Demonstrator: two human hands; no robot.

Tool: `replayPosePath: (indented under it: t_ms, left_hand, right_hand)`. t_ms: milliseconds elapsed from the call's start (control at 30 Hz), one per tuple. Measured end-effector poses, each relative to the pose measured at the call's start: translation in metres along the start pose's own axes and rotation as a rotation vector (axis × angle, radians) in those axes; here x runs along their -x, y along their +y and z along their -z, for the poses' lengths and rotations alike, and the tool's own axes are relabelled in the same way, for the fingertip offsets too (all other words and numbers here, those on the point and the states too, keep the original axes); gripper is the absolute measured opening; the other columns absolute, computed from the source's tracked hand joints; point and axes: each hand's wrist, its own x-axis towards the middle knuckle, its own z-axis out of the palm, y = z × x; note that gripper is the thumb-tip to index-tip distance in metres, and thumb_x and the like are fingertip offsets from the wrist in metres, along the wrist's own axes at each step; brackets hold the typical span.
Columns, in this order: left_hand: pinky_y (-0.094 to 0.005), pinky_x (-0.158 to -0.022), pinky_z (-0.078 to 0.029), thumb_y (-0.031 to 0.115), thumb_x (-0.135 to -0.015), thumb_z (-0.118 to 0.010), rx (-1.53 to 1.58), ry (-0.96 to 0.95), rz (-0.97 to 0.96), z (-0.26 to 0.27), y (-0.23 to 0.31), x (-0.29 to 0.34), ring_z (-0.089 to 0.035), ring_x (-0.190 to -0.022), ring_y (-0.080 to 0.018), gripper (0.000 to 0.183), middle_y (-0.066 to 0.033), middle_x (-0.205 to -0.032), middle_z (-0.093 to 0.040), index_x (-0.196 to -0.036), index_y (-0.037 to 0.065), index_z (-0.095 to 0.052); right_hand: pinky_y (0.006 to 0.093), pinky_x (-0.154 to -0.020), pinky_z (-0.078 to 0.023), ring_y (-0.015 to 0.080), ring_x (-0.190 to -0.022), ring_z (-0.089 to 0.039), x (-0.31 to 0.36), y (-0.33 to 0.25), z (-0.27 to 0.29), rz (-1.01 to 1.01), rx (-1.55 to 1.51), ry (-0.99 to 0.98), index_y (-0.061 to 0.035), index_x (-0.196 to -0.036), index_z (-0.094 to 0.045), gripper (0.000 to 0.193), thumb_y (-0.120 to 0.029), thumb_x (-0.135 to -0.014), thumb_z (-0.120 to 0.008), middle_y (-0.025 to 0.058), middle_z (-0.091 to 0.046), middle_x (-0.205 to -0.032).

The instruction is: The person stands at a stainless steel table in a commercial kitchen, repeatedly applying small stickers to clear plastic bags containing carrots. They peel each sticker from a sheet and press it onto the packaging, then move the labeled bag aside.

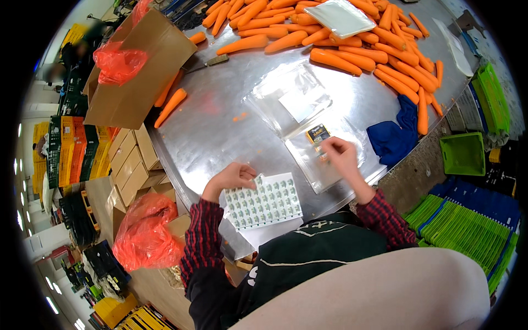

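My left hand (235, 177) grips the upper edge of a white sheet of small green-printed stickers (263, 201), tilted over the near edge of the metal table. Under it shows more white paper (269, 232). My right hand (342, 157) has its fingertips pinched together over a stack of clear plastic bags (313, 164); anything between them is too small to make out. Just beyond those fingers is a dark label with orange (317, 133) on the top bag. Further clear bags (283, 93) lie behind, with a white patch (297, 105) among them.
Many carrots (324, 38) are heaped along the table's far side, a packet of clear bags (340, 16) on top. A blue cloth (395, 135) lies right of my right hand. A cardboard box (140, 69) stands at left. Green crates (462, 154) are on the floor at right.
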Motion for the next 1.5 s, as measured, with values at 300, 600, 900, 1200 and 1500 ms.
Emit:
replayPosePath:
  t_ms: [300, 600, 900, 1200, 1500]
  left_hand:
    - [-0.0364, -0.074, -0.050, 0.012, -0.071, -0.077, -0.167, 0.545, -0.531, -0.102, 0.084, -0.072, -0.062, -0.086, -0.0282, 0.023, -0.0093, -0.090, -0.064, -0.089, 0.005, -0.066]
    - [-0.0384, -0.076, -0.049, 0.014, -0.071, -0.077, -0.272, 0.513, -0.601, -0.129, 0.084, -0.123, -0.058, -0.090, -0.0279, 0.018, -0.0089, -0.089, -0.061, -0.077, 0.004, -0.063]
    - [-0.0231, -0.062, -0.047, 0.012, -0.090, -0.065, 0.826, 0.892, -0.311, -0.080, 0.061, -0.116, -0.062, -0.072, -0.0092, 0.014, -0.0067, -0.081, -0.067, -0.090, 0.000, -0.060]
    - [-0.0373, -0.074, -0.050, 0.013, -0.073, -0.074, -0.349, 0.612, -0.573, -0.137, 0.078, -0.107, -0.060, -0.079, -0.0315, 0.020, -0.0101, -0.086, -0.062, -0.090, 0.006, -0.065]
    - [-0.0270, -0.062, -0.048, 0.013, -0.085, -0.069, 0.785, 0.609, -0.243, -0.090, 0.048, -0.120, -0.061, -0.072, -0.0117, 0.011, -0.0025, -0.080, -0.065, -0.084, 0.003, -0.065]
  right_hand:
    - [0.0266, -0.052, -0.046, 0.0098, -0.055, -0.059, -0.057, 0.064, 0.045, 0.024, 0.456, 0.146, 0.0027, -0.080, -0.070, 0.020, -0.016, -0.080, -0.074, 0.0068, -0.067, -0.065]
    - [0.0307, -0.051, -0.046, 0.0152, -0.053, -0.060, -0.072, 0.043, 0.085, 0.162, 0.631, 0.414, 0.0006, -0.075, -0.066, 0.027, -0.025, -0.082, -0.073, 0.0067, -0.063, -0.060]
    - [0.0208, -0.046, -0.039, 0.0042, -0.053, -0.052, -0.054, 0.020, 0.076, 0.146, 0.235, 0.264, -0.0005, -0.093, -0.065, 0.018, -0.010, -0.081, -0.074, 0.0028, -0.065, -0.077]
    - [0.0400, -0.068, -0.051, 0.0327, -0.077, -0.066, -0.041, 0.032, 0.025, 0.351, 1.049, 0.319, -0.0045, -0.093, -0.061, 0.021, -0.012, -0.076, -0.072, 0.0114, -0.068, -0.082]
    - [0.0191, -0.045, -0.034, 0.0024, -0.060, -0.053, -0.065, -0.008, 0.100, 0.002, -0.051, 0.312, -0.0055, -0.093, -0.065, 0.014, -0.019, -0.090, -0.067, 0.0011, -0.066, -0.078]
